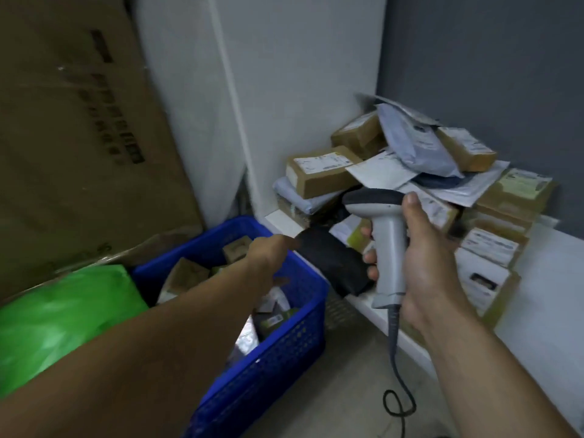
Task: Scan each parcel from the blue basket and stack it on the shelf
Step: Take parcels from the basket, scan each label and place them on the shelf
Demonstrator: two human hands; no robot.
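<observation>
Left hand (271,249) pinching the black parcel (331,262) by its end, right hand (433,257) fingers (369,257) wrapped round the scanner (390,248) — turn the label, unseen here, squarely toward its window before stacking.

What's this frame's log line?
left hand holds black soft parcel | right hand grips grey corded scanner | parcel beside blue plastic basket

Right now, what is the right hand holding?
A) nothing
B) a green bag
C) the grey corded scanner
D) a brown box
C: the right hand grips the grey scanner by its handle, cord trailing down; the left hand holds the black parcel.
</observation>
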